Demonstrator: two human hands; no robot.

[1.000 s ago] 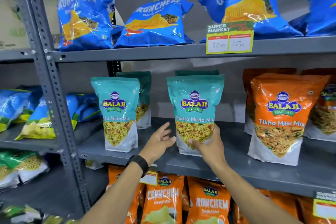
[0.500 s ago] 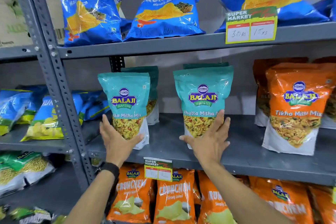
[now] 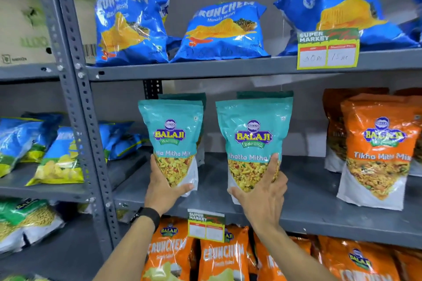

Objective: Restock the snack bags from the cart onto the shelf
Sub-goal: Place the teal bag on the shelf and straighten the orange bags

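Two teal Balaji Khatta Mitha Mix bags stand upright side by side on the grey middle shelf (image 3: 308, 210). My left hand (image 3: 163, 189) grips the lower part of the left teal bag (image 3: 171, 134), thumb across its front bottom corner. My right hand (image 3: 262, 196) cups the base of the right teal bag (image 3: 253, 137), fingers up along its right side. Behind each front bag the darker top of another teal bag shows. The cart is out of view.
Orange Tikha Mitha Mix bags (image 3: 379, 148) stand to the right on the same shelf. Blue Crunchem bags (image 3: 223, 32) lie on the shelf above, orange Crunchem bags (image 3: 219, 258) below. A grey upright post (image 3: 75, 107) bounds the bay on the left. Price tags (image 3: 327, 51) hang on the shelf edges.
My left hand moved from the right bag over to the left teal bag and closed on its base. My right hand stayed on the right bag and wrapped round its bottom.
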